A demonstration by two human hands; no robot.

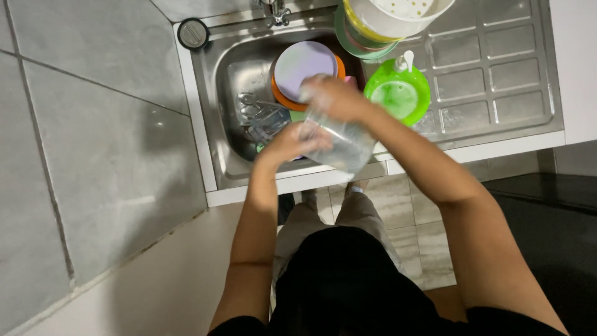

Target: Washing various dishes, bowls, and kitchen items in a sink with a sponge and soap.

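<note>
Both hands grip a clear plastic container (339, 144) over the sink (217, 93): left hand (292, 142) at its side, right hand (333, 96) on top, mid-wash. Purple plate (303, 65), utensils (258, 115) etc. sit unwashed in the basin; green lid (397, 92) & stacked bowls (379, 25) on the drainboard look done.

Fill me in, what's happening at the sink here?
A person stands at a steel sink, holding a clear plastic container over the basin with both hands. The left hand grips its lower side; the right hand, blurred, is at its top. A lavender plate and metal utensils lie in the basin. A green lid rests on the drainboard.
</note>
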